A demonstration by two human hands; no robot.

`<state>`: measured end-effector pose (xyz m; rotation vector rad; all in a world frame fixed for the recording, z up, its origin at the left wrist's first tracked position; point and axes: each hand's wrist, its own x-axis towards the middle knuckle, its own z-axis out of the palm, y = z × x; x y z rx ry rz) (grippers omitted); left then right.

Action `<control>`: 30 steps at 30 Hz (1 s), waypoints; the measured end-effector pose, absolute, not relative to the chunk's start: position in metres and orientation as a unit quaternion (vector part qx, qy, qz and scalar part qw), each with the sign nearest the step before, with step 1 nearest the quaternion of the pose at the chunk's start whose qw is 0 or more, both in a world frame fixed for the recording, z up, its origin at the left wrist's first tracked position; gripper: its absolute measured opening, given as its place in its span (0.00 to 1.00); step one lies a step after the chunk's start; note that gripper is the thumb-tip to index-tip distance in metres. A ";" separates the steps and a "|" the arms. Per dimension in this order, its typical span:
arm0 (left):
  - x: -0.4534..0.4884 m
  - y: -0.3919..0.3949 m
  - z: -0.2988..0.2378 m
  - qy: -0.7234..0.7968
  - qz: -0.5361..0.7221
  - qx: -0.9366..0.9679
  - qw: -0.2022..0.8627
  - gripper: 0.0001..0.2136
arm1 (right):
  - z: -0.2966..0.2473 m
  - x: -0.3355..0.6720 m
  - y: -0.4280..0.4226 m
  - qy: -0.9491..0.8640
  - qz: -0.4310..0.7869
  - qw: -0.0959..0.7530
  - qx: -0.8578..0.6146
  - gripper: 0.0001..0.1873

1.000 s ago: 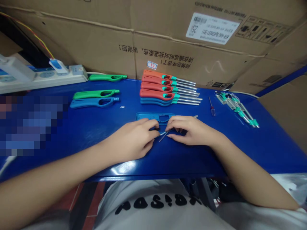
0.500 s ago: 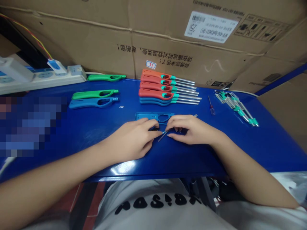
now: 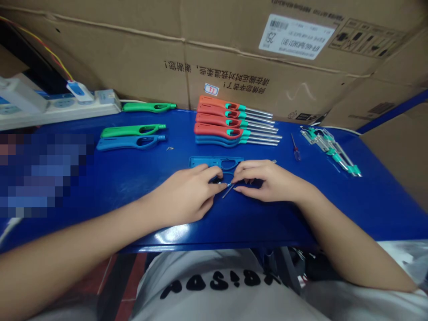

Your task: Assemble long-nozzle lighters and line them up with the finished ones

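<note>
My left hand (image 3: 190,192) rests low over the table with its fingers bent, the index fingertip near a small bluish piece between the hands. What its other fingers press on is hidden. Opposite it, my right hand (image 3: 272,180) has its fingers drawn together around a thin grey metal rod (image 3: 228,191), which slants down to the left. Just behind the fingers lies an open blue lighter shell half (image 3: 201,162), hollow side up. Another blue edge shows below it, mostly covered by my hands.
Behind stand stacked red and blue lighters (image 3: 217,129) with metal tubes. Green and blue handles (image 3: 120,142) lie left, near a small metal clip (image 3: 170,149) and a power strip (image 3: 60,107). Rightward are a screwdriver (image 3: 296,153) and teal-and-metal lighter parts (image 3: 332,149). A cardboard box (image 3: 133,53) backs the table.
Both hands keep nearly the same pose, with the thin rod still between them. The whole view has shifted very slightly.
</note>
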<state>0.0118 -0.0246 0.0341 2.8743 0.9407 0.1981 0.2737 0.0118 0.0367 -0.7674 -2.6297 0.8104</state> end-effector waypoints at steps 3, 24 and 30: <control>0.011 -0.024 0.034 0.308 0.064 0.948 0.056 0.19 | 0.037 0.274 0.012 -0.909 0.287 0.146 -0.264 0.09; 0.014 -0.027 0.035 0.289 0.031 0.957 0.011 0.18 | 0.043 0.272 0.009 -0.913 0.284 0.132 -0.262 0.11; 0.014 -0.027 0.035 0.290 0.031 0.956 0.011 0.18 | 0.041 0.272 0.009 -0.903 0.306 0.138 -0.267 0.11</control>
